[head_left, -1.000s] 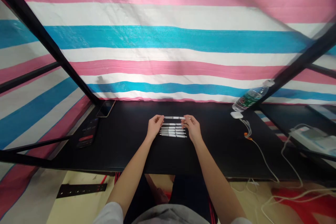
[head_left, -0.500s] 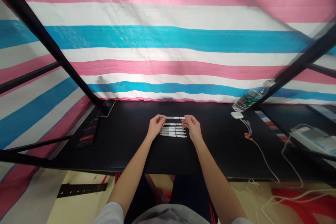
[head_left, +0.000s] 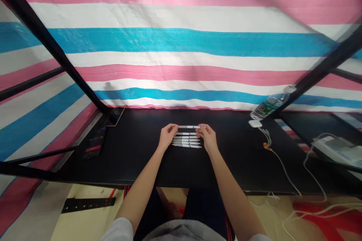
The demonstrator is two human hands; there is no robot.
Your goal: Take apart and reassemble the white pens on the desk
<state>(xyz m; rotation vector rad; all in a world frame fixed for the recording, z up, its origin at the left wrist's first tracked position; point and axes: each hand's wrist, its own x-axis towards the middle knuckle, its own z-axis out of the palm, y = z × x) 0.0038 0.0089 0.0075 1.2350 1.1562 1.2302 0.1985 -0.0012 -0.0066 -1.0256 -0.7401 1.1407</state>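
Note:
Several white pens (head_left: 186,141) lie side by side on the black desk (head_left: 135,165), stacked closely in a row running left to right. One more white pen (head_left: 189,127) sits a little farther out, beyond the row. My left hand (head_left: 169,135) curls over that pen's left end, and my right hand (head_left: 206,137) closes on its right end. Both sets of fingertips rest just above the row's ends, and the fingers hide part of the pen.
A phone (head_left: 114,116) and a dark device with a small display (head_left: 94,144) lie at the desk's left. A water bottle (head_left: 270,105), white charger (head_left: 255,123) and trailing cable (head_left: 283,171) are to the right. Striped tarpaulin (head_left: 181,41) and black frame bars surround the desk.
The farther pen sits slightly more to the right than a second ago. My hands and the row of pens have barely moved.

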